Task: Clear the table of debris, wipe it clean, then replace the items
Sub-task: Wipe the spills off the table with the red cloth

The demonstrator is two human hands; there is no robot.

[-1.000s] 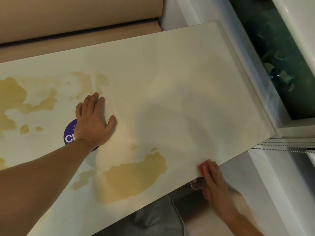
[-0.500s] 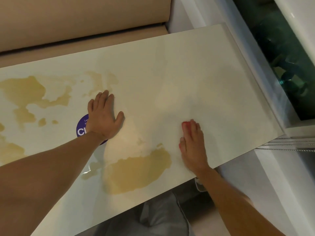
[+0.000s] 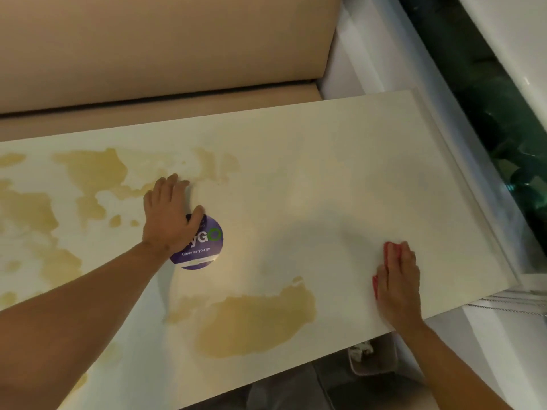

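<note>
- A small grey bin (image 3: 373, 358) stands on the floor under the table's near edge, with something pale crumpled inside.
- The largest brown puddle (image 3: 254, 321) lies on the white table (image 3: 325, 161) close to the near edge, between the 2 forearms.
- The right hand (image 3: 398, 281) lies flat near the table's right end, fingers straight and pressed together on a red cloth (image 3: 388, 252); the cloth shows only at the fingertips and along the hand's left side, so I cannot tell how it is folded.
- The left hand (image 3: 167, 216) rests palm down near the middle of the table, fingers straight and close, thumb spread to the side; it holds nothing.
- A round purple sticker (image 3: 204, 247) reading "Clean as you go" sits partly under that hand's heel and thumb.
- More brown patches (image 3: 91, 170) spread over the table's left half, past the left hand's fingertips.
- A tan padded bench (image 3: 148, 54) runs along the far edge.
</note>
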